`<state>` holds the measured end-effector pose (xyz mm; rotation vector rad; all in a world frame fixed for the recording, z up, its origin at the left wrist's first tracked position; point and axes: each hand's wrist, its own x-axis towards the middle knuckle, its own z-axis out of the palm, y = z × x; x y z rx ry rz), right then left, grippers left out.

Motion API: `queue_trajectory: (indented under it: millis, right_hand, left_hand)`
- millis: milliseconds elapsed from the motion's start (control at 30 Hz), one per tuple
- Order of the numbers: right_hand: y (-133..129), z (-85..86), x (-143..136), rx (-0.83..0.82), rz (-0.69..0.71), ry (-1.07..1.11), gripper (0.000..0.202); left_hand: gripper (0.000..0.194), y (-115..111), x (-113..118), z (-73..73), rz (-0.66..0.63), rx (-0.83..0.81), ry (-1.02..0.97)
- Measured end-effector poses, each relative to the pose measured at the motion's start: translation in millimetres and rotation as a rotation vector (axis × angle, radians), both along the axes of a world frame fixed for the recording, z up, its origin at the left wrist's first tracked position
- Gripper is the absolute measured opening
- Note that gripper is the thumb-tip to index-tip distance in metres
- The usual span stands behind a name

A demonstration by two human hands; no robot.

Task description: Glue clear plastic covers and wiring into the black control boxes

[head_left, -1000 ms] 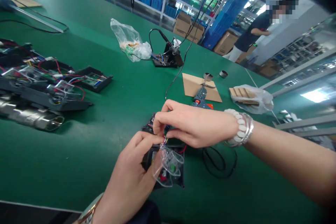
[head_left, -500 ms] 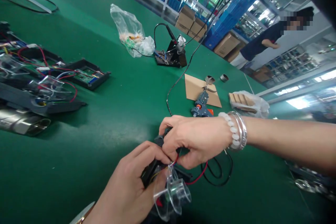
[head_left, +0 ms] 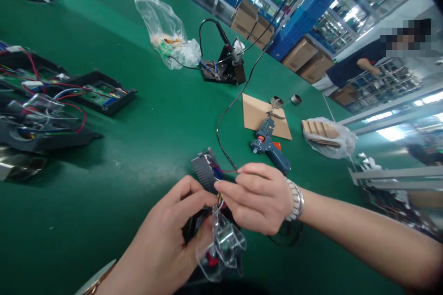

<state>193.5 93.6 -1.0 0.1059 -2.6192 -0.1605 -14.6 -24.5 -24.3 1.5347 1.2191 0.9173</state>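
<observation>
Right hand shifted, baring ribbed grey housing | its grasp unclear | left hand pinches clear curved plastic

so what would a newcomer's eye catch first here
Probably the bare left hand and bare right hand, close around a clear moulded plastic piece, low centre. Beyond them, a dark grey pistol-shaped tool lies partly over flat tan cardboard. Open dark plastic housings lie left.

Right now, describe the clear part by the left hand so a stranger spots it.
Find the green table, then the left hand low in view. The clear part is just right of it, below some wires; unlike the clear piece at far left, it is near the right hand.
</observation>
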Motion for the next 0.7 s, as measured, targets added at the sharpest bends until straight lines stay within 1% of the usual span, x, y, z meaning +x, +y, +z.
queue_trajectory:
  millis: [67,100,133,167,200,233,267,300,367,433,500,533,600,700]
  right_hand:
    - [1,-1.1,-1,-0.223,-0.012,-0.070,0.014]
    - [2,1.4,-2,-0.378,-0.027,-0.113,0.011]
    - [4,5.8,-3,-0.549,-0.053,-0.161,0.010]
    - [6,11.7,-4,-0.714,-0.077,-0.214,0.014]
    - [9,18.4,-6,-0.859,-0.089,-0.266,0.017]
    - [12,25.4,-9,-0.959,-0.093,-0.323,0.018]
    - [16,32.2,-12,-1.007,-0.090,-0.391,0.014]
    - [19,38.5,-16,-1.014,-0.088,-0.472,0.010]
    - [25,48.2,-25,-0.974,-0.110,-0.634,0.005]
    - [29,53.8,-33,-0.920,-0.157,-0.794,0.007]
    - [34,55.4,-40,-0.895,-0.153,-0.930,0.014]
    - [36,55.0,-42,-0.899,-0.129,-0.976,0.017]
    - [41,53.3,-44,-0.956,-0.058,-1.020,0.017]
    - [43,51.6,-43,-1.044,0.009,-0.983,0.009]
  left_hand:
    - [0.018,1,0,-0.3,-0.002,-0.004,0.019]
    - [0.018,0,0,-0.6,-0.004,-0.007,0.028]
    - [0.019,0,0,-0.7,-0.006,-0.014,0.037]
    - [0.020,-1,0,-0.8,-0.003,-0.020,0.045]
    - [0.021,-2,0,-0.7,-0.004,-0.021,0.050]
    - [0.021,-2,0,-0.5,-0.007,-0.017,0.054]
    - [0.020,-2,0,-0.1,-0.013,-0.013,0.059]
    - [0.019,-3,0,0.4,-0.020,-0.008,0.066]
    - [0.018,-2,-1,1.2,-0.032,0.003,0.078]
    - [0.016,-2,-1,1.3,-0.032,0.004,0.087]
    - [0.012,-2,-1,0.6,-0.023,0.005,0.089]
    - [0.009,-3,-1,0.1,-0.016,0.003,0.093]
    - [0.007,-4,-2,-1.0,-0.009,-0.002,0.098]
    - [0.005,-6,-3,-2.0,-0.010,-0.011,0.075]
